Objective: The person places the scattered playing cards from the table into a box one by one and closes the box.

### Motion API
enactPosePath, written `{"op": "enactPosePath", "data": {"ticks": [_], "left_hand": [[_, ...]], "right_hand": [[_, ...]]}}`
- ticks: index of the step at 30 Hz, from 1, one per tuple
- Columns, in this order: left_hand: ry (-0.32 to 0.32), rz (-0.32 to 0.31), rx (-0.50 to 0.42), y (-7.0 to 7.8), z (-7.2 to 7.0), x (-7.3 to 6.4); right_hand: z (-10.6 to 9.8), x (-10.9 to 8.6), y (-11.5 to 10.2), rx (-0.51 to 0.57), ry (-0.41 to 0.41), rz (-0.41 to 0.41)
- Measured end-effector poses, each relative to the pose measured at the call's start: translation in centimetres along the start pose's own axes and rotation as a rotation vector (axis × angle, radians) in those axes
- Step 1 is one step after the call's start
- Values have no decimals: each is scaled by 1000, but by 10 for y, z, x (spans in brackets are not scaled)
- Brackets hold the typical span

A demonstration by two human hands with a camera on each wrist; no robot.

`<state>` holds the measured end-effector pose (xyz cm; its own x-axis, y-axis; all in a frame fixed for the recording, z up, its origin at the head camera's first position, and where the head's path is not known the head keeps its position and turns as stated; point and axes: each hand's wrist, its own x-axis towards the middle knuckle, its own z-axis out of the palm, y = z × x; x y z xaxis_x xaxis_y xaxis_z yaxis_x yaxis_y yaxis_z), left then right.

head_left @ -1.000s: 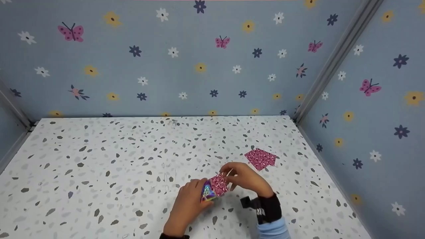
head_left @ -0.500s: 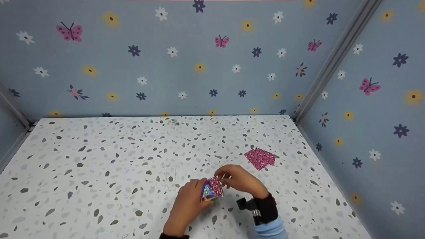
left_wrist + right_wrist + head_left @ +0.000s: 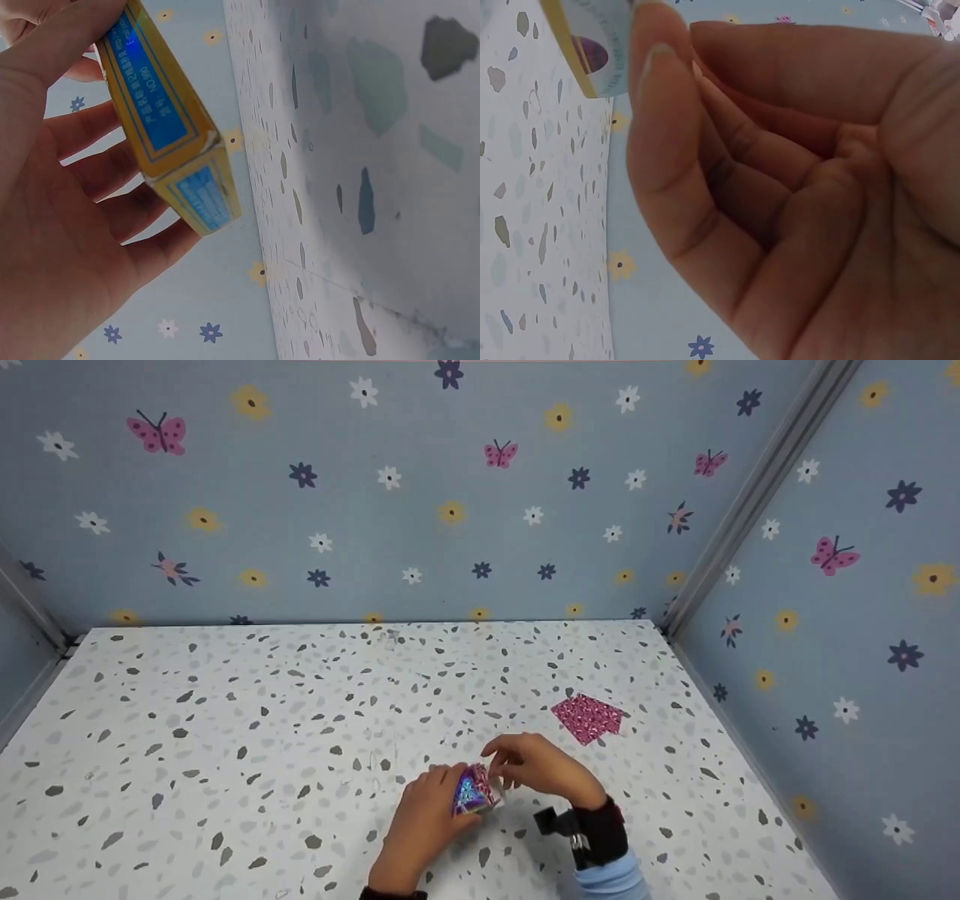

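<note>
My left hand [image 3: 431, 814] grips a small playing-card box [image 3: 468, 793] near the table's front. In the left wrist view, the card box [image 3: 161, 112] is yellow with blue printed panels, and the left fingers curl around it. Pink-patterned playing cards [image 3: 484, 784] show at its right end, mostly inside. My right hand [image 3: 551, 769] is at that end, its curled fingers on the cards. In the right wrist view, part of the box [image 3: 592, 52] appears past the right hand's fingertips [image 3: 660, 67]. The exact finger contact is partly hidden.
More pink-backed cards [image 3: 589, 718] lie overlapped on the speckled white table [image 3: 262, 697], beyond the right hand. Blue floral panels [image 3: 420, 495] rise behind the table and on both sides.
The right hand has moved left toward the box, and the pink cards have slid further into it. The left hand and the cards on the table have stayed put.
</note>
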<state>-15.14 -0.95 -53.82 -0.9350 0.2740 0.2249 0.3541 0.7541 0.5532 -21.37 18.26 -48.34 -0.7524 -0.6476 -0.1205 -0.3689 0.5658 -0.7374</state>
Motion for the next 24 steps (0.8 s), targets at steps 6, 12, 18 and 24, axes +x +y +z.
{"op": "enactPosePath", "data": {"ticks": [6, 12, 18, 24], "left_hand": [[-24, -20, -2, 0, 0, 1], [-6, -14, -1, 0, 1, 0], [-3, -23, -1, -2, 2, -1], [-9, -19, -15, -1, 1, -1]], "right_hand": [[0, -1, -2, 42, -22, 45], [-2, -3, 2, 34, 7, 21], [-12, -10, 14, 4, 92, 22], [-30, -16, 42, -36, 159, 77]]}}
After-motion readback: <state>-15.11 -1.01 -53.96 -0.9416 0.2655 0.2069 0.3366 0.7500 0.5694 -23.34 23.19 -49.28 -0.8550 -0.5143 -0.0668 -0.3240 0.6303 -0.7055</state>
